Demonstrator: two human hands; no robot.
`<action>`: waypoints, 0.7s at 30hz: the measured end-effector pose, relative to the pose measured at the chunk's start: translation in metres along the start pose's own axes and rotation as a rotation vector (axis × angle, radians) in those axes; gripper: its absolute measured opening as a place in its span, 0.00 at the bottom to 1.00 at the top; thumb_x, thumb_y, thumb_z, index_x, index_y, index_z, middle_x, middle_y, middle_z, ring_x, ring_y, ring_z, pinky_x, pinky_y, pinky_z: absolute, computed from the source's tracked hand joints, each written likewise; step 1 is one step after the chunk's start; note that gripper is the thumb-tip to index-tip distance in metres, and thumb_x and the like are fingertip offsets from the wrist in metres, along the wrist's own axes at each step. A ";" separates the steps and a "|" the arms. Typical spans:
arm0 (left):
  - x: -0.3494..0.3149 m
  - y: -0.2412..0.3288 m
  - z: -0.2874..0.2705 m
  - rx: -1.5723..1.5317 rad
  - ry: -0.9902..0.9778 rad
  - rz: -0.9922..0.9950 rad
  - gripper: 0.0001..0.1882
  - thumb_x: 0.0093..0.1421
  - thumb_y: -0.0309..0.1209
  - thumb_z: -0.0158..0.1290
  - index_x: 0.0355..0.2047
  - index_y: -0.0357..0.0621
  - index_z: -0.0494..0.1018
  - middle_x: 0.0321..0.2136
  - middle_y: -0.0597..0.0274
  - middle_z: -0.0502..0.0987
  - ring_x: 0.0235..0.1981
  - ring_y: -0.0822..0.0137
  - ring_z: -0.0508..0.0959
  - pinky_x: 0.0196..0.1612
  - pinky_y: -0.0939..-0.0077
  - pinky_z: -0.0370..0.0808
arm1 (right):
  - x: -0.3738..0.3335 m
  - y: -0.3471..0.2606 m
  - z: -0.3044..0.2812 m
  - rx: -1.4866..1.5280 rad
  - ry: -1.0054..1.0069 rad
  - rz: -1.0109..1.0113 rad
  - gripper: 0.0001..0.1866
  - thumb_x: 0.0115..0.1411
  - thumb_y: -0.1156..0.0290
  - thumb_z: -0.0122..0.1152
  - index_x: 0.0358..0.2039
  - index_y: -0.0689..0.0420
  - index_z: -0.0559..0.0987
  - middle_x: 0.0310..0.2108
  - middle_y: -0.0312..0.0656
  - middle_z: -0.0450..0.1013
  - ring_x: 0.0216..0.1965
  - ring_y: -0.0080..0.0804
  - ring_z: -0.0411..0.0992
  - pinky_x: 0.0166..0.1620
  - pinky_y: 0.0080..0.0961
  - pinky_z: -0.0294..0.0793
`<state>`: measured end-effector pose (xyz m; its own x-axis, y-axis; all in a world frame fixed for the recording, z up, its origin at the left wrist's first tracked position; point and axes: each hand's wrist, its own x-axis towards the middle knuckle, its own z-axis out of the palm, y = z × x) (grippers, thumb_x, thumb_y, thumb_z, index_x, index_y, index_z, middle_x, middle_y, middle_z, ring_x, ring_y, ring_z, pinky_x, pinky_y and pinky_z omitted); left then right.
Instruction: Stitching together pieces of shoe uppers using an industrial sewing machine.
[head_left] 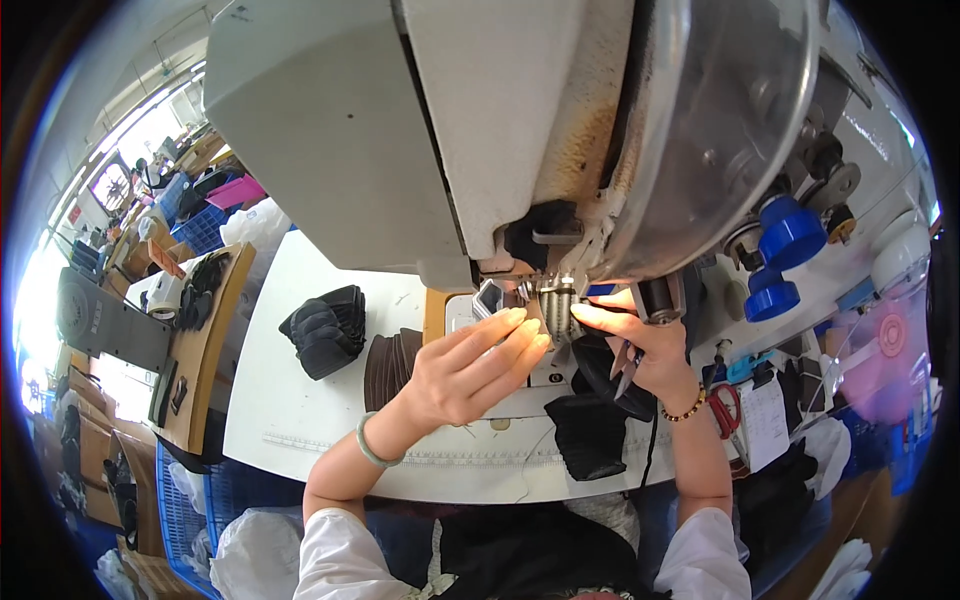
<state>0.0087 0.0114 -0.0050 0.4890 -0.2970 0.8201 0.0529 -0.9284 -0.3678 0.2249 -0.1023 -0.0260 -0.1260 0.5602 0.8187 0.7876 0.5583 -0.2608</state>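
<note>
A large sewing machine [330, 130] fills the far side of the white table. My left hand [470, 365] is just left of its needle area, fingertips drawn together; what lies between them, if anything, is hidden. My right hand [645, 345] is on the other side of the metal presser parts [558, 305], thumb and a finger reaching toward them. Small thread snips [626, 368] are tucked in its palm, blades pointing toward me. A black curved piece [600, 375] lies beneath the right hand, partly covered by it.
Black padded pieces [325, 330] are stacked at the left, beside brown ribbed pieces [390, 365]. A black ribbed piece [588, 435] hangs near the front edge. Red-handled scissors [724, 410] and a paper sheet [766, 425] lie at the right; blue crates [185, 510] stand lower left.
</note>
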 end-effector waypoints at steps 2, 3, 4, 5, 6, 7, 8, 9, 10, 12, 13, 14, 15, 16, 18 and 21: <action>-0.005 -0.004 0.002 -0.044 -0.012 -0.039 0.12 0.46 0.22 0.59 0.33 0.41 0.80 0.34 0.61 0.81 0.37 0.63 0.82 0.33 0.78 0.80 | -0.007 0.001 0.001 0.066 -0.049 0.110 0.20 0.38 0.84 0.59 0.36 0.58 0.80 0.40 0.41 0.70 0.33 0.36 0.69 0.31 0.26 0.73; -0.006 -0.005 0.005 -0.081 -0.001 -0.071 0.13 0.45 0.21 0.59 0.33 0.42 0.80 0.34 0.62 0.81 0.38 0.64 0.82 0.33 0.77 0.80 | -0.007 0.002 0.001 0.034 -0.045 0.094 0.21 0.35 0.85 0.59 0.35 0.58 0.80 0.40 0.41 0.70 0.34 0.36 0.69 0.30 0.25 0.73; -0.007 -0.005 0.006 -0.079 0.001 -0.069 0.13 0.45 0.21 0.59 0.33 0.42 0.80 0.34 0.62 0.81 0.38 0.64 0.82 0.33 0.77 0.80 | -0.007 0.002 0.000 0.003 -0.041 0.080 0.22 0.33 0.86 0.60 0.34 0.58 0.80 0.40 0.41 0.70 0.34 0.36 0.69 0.29 0.25 0.72; -0.006 -0.005 0.005 -0.065 -0.009 -0.064 0.13 0.44 0.22 0.60 0.34 0.42 0.80 0.34 0.64 0.79 0.39 0.65 0.81 0.35 0.78 0.80 | -0.009 0.001 0.001 0.023 -0.047 0.123 0.22 0.32 0.86 0.62 0.34 0.57 0.79 0.40 0.40 0.71 0.36 0.37 0.70 0.31 0.26 0.72; -0.006 -0.005 0.005 -0.052 -0.019 -0.058 0.14 0.43 0.24 0.60 0.34 0.42 0.80 0.34 0.66 0.78 0.40 0.66 0.80 0.37 0.78 0.80 | -0.009 0.001 0.001 0.023 -0.046 0.127 0.22 0.32 0.86 0.62 0.34 0.57 0.79 0.40 0.40 0.71 0.36 0.37 0.70 0.31 0.26 0.72; -0.007 -0.005 0.007 -0.057 -0.021 -0.058 0.14 0.43 0.24 0.60 0.34 0.42 0.80 0.34 0.66 0.78 0.40 0.66 0.80 0.37 0.78 0.80 | -0.008 0.003 0.001 0.031 -0.034 0.118 0.26 0.39 0.88 0.54 0.41 0.55 0.81 0.43 0.43 0.73 0.28 0.28 0.69 0.27 0.20 0.71; -0.007 -0.006 0.009 -0.064 -0.011 -0.078 0.15 0.43 0.24 0.61 0.34 0.43 0.80 0.33 0.67 0.78 0.39 0.66 0.80 0.36 0.78 0.80 | -0.007 0.003 0.001 0.042 -0.022 0.109 0.31 0.45 0.90 0.45 0.47 0.53 0.82 0.46 0.45 0.75 0.20 0.18 0.68 0.24 0.14 0.69; -0.008 -0.007 0.011 -0.071 0.000 -0.099 0.15 0.42 0.24 0.61 0.34 0.43 0.80 0.32 0.67 0.77 0.39 0.66 0.80 0.36 0.77 0.80 | -0.006 0.003 0.001 0.043 -0.023 0.115 0.31 0.45 0.90 0.45 0.47 0.53 0.82 0.46 0.45 0.75 0.20 0.18 0.68 0.24 0.14 0.69; -0.010 -0.007 0.011 -0.075 -0.003 -0.101 0.15 0.42 0.24 0.61 0.34 0.43 0.80 0.32 0.67 0.77 0.39 0.66 0.80 0.36 0.77 0.80 | -0.005 0.003 0.000 0.026 -0.035 0.104 0.25 0.40 0.87 0.55 0.41 0.55 0.80 0.44 0.43 0.73 0.28 0.28 0.69 0.29 0.21 0.70; -0.011 -0.007 0.013 -0.082 0.014 -0.117 0.15 0.42 0.21 0.63 0.34 0.43 0.81 0.33 0.65 0.79 0.35 0.64 0.81 0.34 0.76 0.80 | -0.003 0.003 -0.001 0.011 -0.052 0.085 0.22 0.34 0.84 0.65 0.35 0.57 0.78 0.41 0.40 0.71 0.36 0.37 0.71 0.34 0.27 0.71; -0.011 -0.009 0.014 -0.078 0.015 -0.120 0.15 0.42 0.21 0.63 0.34 0.43 0.81 0.33 0.65 0.79 0.35 0.64 0.81 0.34 0.76 0.80 | -0.001 0.001 0.000 0.002 -0.043 0.087 0.21 0.34 0.83 0.66 0.34 0.57 0.78 0.41 0.41 0.71 0.37 0.37 0.71 0.34 0.28 0.72; -0.011 -0.011 0.015 -0.088 0.023 -0.136 0.15 0.42 0.22 0.63 0.34 0.43 0.80 0.32 0.65 0.78 0.35 0.63 0.81 0.34 0.75 0.80 | 0.000 0.000 0.000 -0.008 -0.035 0.086 0.21 0.34 0.82 0.67 0.33 0.57 0.78 0.42 0.41 0.71 0.37 0.37 0.71 0.34 0.29 0.72; -0.010 -0.012 0.015 -0.097 0.032 -0.151 0.15 0.42 0.22 0.64 0.34 0.43 0.80 0.32 0.64 0.78 0.35 0.63 0.81 0.34 0.75 0.80 | -0.001 0.000 0.000 -0.009 -0.039 0.080 0.21 0.34 0.82 0.67 0.33 0.57 0.78 0.42 0.41 0.71 0.37 0.37 0.71 0.34 0.29 0.72; -0.010 -0.012 0.014 -0.091 0.038 -0.153 0.15 0.42 0.22 0.64 0.34 0.43 0.80 0.32 0.64 0.78 0.35 0.63 0.81 0.34 0.75 0.80 | -0.003 0.000 0.000 -0.014 -0.060 0.122 0.20 0.33 0.81 0.67 0.32 0.57 0.77 0.41 0.41 0.71 0.37 0.37 0.71 0.35 0.30 0.73; -0.008 -0.012 0.012 -0.139 0.000 -0.203 0.15 0.42 0.24 0.65 0.34 0.42 0.80 0.32 0.64 0.78 0.35 0.62 0.80 0.34 0.72 0.79 | -0.004 0.001 0.000 -0.021 -0.081 0.157 0.19 0.33 0.81 0.68 0.31 0.58 0.77 0.41 0.42 0.71 0.37 0.38 0.71 0.35 0.30 0.73; -0.010 -0.010 0.013 -0.105 0.010 -0.171 0.15 0.43 0.24 0.64 0.34 0.43 0.79 0.33 0.64 0.78 0.34 0.61 0.80 0.34 0.68 0.78 | -0.006 0.000 0.000 -0.083 -0.045 0.123 0.16 0.34 0.81 0.67 0.28 0.59 0.76 0.39 0.43 0.71 0.35 0.40 0.72 0.35 0.29 0.73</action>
<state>0.0143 0.0266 -0.0149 0.4724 -0.1351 0.8710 0.0426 -0.9835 -0.1757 0.2252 -0.1056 -0.0305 -0.0512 0.6493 0.7588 0.8457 0.4323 -0.3129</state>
